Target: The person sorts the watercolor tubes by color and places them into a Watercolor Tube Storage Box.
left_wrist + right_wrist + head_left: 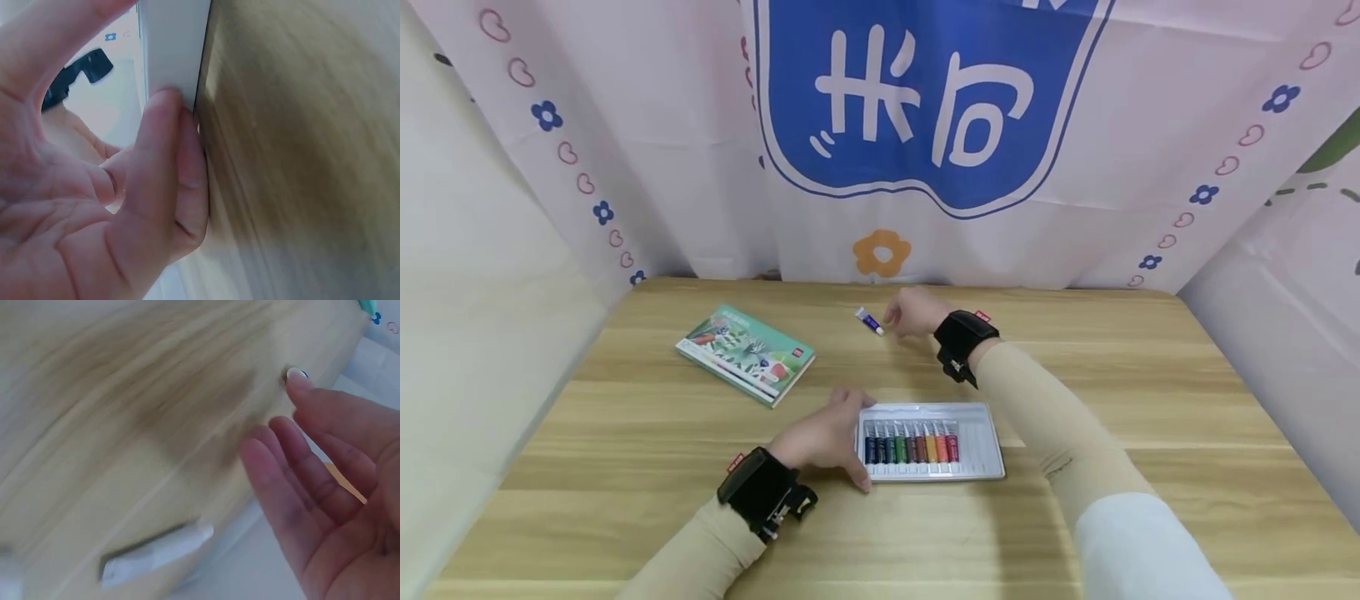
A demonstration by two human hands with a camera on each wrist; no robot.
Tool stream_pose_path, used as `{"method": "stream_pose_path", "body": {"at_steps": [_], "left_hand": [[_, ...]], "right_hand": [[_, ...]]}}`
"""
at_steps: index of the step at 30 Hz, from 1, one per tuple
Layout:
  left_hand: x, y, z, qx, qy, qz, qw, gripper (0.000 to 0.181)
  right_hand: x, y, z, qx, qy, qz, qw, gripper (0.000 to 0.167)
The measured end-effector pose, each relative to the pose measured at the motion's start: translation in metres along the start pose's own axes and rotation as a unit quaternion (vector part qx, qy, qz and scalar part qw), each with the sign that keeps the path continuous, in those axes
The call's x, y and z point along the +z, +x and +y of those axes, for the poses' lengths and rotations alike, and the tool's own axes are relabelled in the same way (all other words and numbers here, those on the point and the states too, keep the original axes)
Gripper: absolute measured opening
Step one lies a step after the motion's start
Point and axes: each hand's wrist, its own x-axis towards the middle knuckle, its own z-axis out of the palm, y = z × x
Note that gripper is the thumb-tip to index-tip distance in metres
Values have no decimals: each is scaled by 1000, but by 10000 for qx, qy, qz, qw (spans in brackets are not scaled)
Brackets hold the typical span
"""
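Note:
My left hand (823,433) grips the left end of a white plastic tray (981,442), thumb at the near corner and fingers at the far one. In the left wrist view my fingertips (164,103) touch the tray's white side. A row of several coloured paint tubes (912,443) lies in the tray. Behind it, a purple paint tube (870,321) with a white cap lies on the table. My right hand (916,312) is just right of that tube, fingers loosely bent and holding nothing. A whitish tube-like piece (156,553) lies below this hand in the right wrist view.
A box or book with a green illustrated cover (747,354) lies at the back left of the wooden table (1150,417). A printed curtain (700,167) hangs along the table's back edge. Another white thing (9,578) is cut off in the right wrist view.

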Motion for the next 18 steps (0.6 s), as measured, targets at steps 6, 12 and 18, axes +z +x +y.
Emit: {"method": "stream_pose_path", "body": {"at_steps": [6, 12, 18], "left_hand": [[3, -1, -2, 94, 20, -49, 9999, 106], [2, -2, 1, 25, 141, -71, 9999, 106], [-4, -5, 1, -22, 158, -17, 9999, 107]], "right_hand": [[13, 23, -12, 483, 211, 283, 9982, 48], [18, 42, -25, 739, 57, 320, 9967, 18], [22, 53, -36, 616, -728, 734, 9927, 15]]}}
